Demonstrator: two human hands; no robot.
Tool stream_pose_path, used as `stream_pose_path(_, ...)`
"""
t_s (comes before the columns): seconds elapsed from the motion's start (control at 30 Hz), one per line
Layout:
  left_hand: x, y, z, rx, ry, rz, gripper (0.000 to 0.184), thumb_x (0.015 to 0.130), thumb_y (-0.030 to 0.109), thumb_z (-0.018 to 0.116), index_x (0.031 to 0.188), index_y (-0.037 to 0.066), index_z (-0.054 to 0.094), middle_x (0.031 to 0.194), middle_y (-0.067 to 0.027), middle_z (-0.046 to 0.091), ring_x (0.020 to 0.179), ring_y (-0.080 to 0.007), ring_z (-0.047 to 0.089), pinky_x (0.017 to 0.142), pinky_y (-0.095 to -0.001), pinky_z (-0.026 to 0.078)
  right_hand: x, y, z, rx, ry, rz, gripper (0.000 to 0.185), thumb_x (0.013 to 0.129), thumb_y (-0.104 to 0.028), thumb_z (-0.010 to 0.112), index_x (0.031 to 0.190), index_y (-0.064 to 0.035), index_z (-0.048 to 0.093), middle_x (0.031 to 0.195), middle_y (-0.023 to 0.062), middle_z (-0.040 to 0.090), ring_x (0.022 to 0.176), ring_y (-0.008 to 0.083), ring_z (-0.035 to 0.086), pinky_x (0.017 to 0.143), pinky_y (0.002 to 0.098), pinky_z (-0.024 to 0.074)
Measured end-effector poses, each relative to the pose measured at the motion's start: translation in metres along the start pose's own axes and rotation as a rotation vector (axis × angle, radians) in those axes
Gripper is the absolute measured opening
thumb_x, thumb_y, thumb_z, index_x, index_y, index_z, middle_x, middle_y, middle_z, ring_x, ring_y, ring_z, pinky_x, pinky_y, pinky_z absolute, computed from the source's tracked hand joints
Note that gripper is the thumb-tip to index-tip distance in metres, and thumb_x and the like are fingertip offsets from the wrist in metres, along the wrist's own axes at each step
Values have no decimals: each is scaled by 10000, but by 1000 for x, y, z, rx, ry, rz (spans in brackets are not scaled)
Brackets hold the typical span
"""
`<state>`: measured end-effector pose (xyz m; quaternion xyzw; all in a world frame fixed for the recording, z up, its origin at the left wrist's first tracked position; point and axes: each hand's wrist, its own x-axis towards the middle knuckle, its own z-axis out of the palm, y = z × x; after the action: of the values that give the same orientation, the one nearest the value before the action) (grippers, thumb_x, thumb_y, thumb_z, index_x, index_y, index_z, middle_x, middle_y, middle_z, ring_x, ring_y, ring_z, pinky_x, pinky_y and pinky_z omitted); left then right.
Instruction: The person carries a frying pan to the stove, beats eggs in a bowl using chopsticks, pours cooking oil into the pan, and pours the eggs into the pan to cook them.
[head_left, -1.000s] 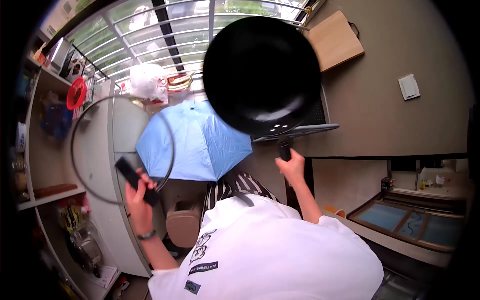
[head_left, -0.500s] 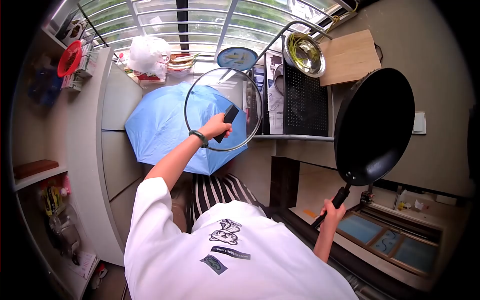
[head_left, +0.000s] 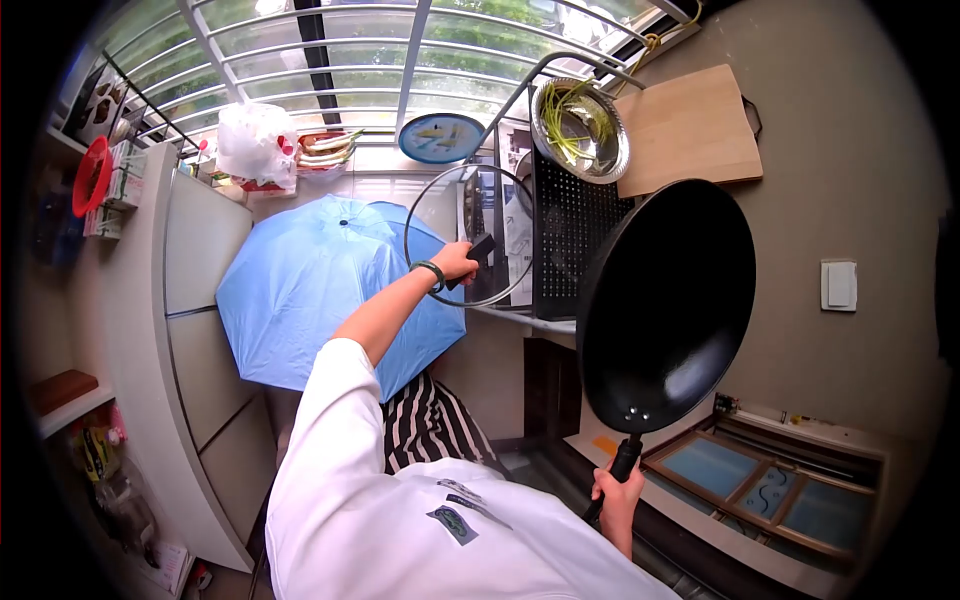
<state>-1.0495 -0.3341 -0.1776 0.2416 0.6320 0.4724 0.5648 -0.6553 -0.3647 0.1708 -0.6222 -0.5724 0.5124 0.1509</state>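
My left hand [head_left: 457, 264] is closed round the dark handle of a round glass lid [head_left: 440, 215] with a metal rim. The lid is held up, and the umbrella and a rack show through its glass. An open light blue umbrella [head_left: 310, 290] lies behind my left arm. My right hand [head_left: 617, 493] grips the black handle of a large black wok [head_left: 665, 300]. The wok is raised and tilted, its dark inside facing me. It partly covers the perforated black rack.
On the right, a wooden board [head_left: 690, 135] and a metal bowl [head_left: 605, 135] with green stems stand by the black rack [head_left: 575, 220]. A white plastic bag [head_left: 255, 145] and a blue-rimmed oval plate [head_left: 440, 137] are near the barred window. Cabinets [head_left: 205, 240] line the left; a framed window [head_left: 770, 480] is lower right.
The lid has moved right in view, from over the umbrella towards the rack. The wok has shifted left and down in view, closer to the lid. My view has also turned somewhat.
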Motion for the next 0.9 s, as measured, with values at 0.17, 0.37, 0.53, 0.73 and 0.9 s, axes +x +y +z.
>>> stream_pose_path(0.17, 52, -18, 14, 50, -89, 51, 164, 800, 51, 558, 905, -72, 529, 675, -139, 655, 548, -210, 663, 480, -320, 545, 8, 7, 11, -57, 41, 44, 168, 720, 12, 630, 712, -19, 466, 556, 28, 479, 417, 105, 470, 411, 232, 374)
stream_pose_path(0.37, 95, -24, 47, -56, -153, 81, 197, 832, 86, 535, 939, -80, 538, 669, -128, 647, 522, -184, 642, 490, -316, 539, 10, 9, 22, -58, 104, 115, 161, 693, 23, 619, 712, -13, 463, 544, 36, 479, 405, 114, 462, 394, 242, 382)
stream_pose_path(0.53, 130, -24, 83, -122, -173, 65, 243, 908, 183, 524, 885, -55, 566, 673, -114, 651, 510, -178, 638, 492, -312, 528, 5, 16, 26, -1, 181, 169, 162, 691, 28, 615, 721, -9, 461, 544, 46, 482, 405, 125, 466, 395, 254, 387)
stream_pose_path(0.73, 178, -41, 121, 74, -152, 251, 223, 856, 179, 529, 918, -15, 623, 804, -136, 672, 721, -294, 644, 665, -404, 510, -6, 41, 19, 61, 286, 222, 160, 696, 34, 605, 743, 3, 455, 547, 65, 489, 405, 142, 476, 393, 267, 393)
stream_pose_path(0.9, 233, -96, 153, 484, -173, 657, 311, 767, 187, 627, 1042, 44, 649, 1093, -162, 626, 1021, -320, 563, 901, -432, 445, -20, 60, 11, 110, 359, 213, 156, 692, 31, 610, 741, 6, 464, 540, 72, 495, 402, 147, 482, 391, 271, 398)
